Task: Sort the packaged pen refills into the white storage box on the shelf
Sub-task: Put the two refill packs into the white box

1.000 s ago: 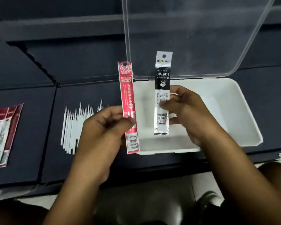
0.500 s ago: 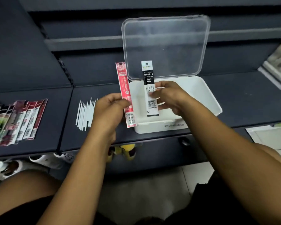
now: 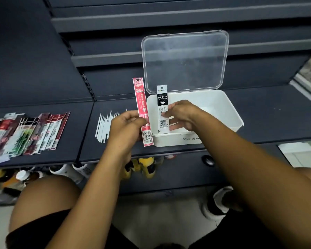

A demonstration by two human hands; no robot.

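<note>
Shelf (image 3: 267, 114): dark, runs L to R across the view and carries all items listed.

White storage box (image 3: 228, 112): on shelf, R of centre. Front wall bears printed text, partly hidden by the R forearm. Interior mostly blocked by the R hand, so contents can't be told.

Clear lid (image 3: 185, 62): hinged at the box's rear edge, standing open.

Pile of packaged refills (image 3: 29, 133): fanned out flat at far L of shelf, well apart from the box (red, white and dark wrappers; count unclear).

Row of white sticks (image 3: 103, 126): flat on shelf btwn pile and box, R end hidden behind the L hand.

Left hand (image 3: 124, 128): fingers curled, pinching the red refill pack (image 3: 141, 105) at its lower half. Pack upright, just L of the box's L wall.

Right hand (image 3: 181, 114): over the box, fingers curled, pinching the black-and-white refill pack (image 3: 162, 99) at mid-length. Pack upright, marked DM-2018 and 0.5, held above the box's front-L part.

The 2 packs stand side by side w/ a narrow gap, not touching.
</note>
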